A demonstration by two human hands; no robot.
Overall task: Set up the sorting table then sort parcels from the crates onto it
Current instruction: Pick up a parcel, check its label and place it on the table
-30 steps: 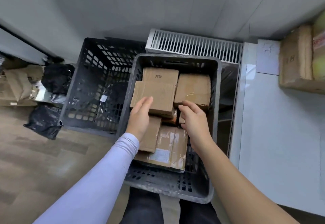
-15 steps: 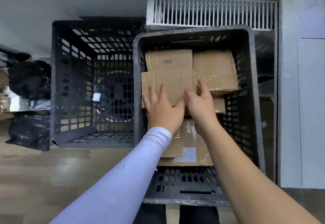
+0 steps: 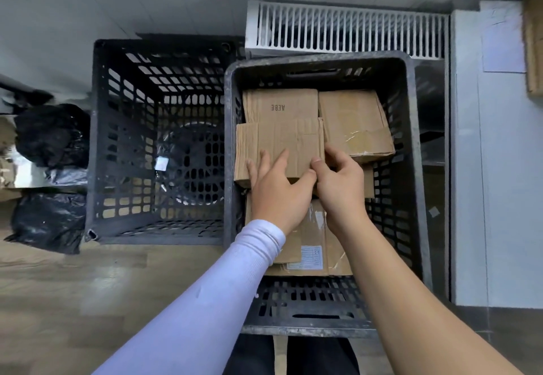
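Sorting is under way at the gray crate (image 3: 320, 60) on the floor, beside an emptier black crate (image 3: 158, 139), with the pale surface (image 3: 496, 198) standing to its right. Inside it, the topmost cardboard parcel (image 3: 279, 145) lies on other boxes, the left hand (image 3: 279, 192) resting flat-fingered on its near edge while the right hand (image 3: 340, 183) pinches its near right corner. The next move likely calls for a firm two-sided hold, then lifting it clear of the crate wall toward the surface.

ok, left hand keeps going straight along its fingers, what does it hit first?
The left hand already lies on the flat cardboard parcel, fingers pointing to the crate's far side. Next in line looks like the AEBE-printed box, though whether it sits lower is unclear.
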